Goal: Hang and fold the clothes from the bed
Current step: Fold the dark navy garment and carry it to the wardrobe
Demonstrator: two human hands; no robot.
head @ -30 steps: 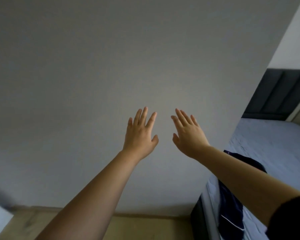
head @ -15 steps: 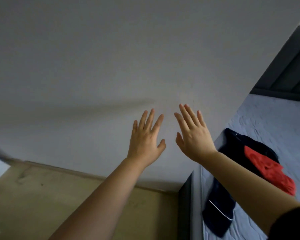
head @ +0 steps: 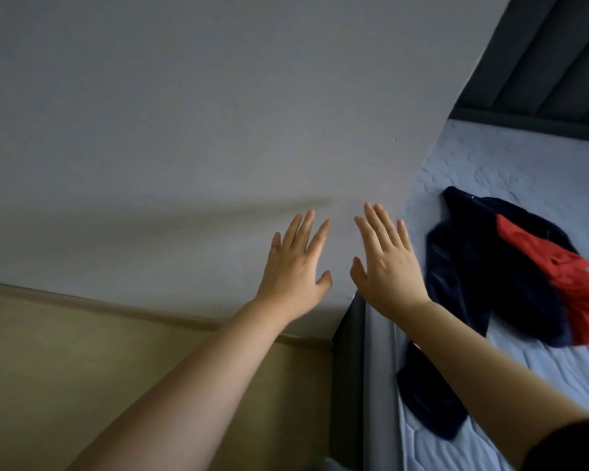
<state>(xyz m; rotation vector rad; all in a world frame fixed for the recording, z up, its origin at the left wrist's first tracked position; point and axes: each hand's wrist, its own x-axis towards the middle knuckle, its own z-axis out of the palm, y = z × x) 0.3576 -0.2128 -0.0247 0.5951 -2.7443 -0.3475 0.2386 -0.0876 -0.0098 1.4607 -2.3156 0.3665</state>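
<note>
Head view: both my hands are up in front of a plain grey wall, backs toward me. My left hand sits just below the middle of the view and my right hand is beside it at its 3 o'clock. The two are apart, and each has its fingers straight and spread, grasping nothing.

The clothes are on the bed, off at 3 to 4 o'clock from my right hand. A navy garment lies crumpled near the mattress edge, and one end of it trails down toward 6 o'clock, right along that edge. A red garment lies on top of the navy one, on its 3 o'clock side. The dark padded headboard is up at 1 o'clock and the wooden floor is at 8 o'clock.

Neither hand is near the clothes, so I judge the job hardly begun. The main risk is the overlap of the two garments. If I grab the navy one first, the red one will likely be dragged along or tipped off. The trailing navy end is another risk: a careless tug toward me could slide it over the edge onto the floor. A one-handed pinch on such a limp bundle could also lift it twisted, which makes a clean fold harder. I see no hanger or rail here.
</note>
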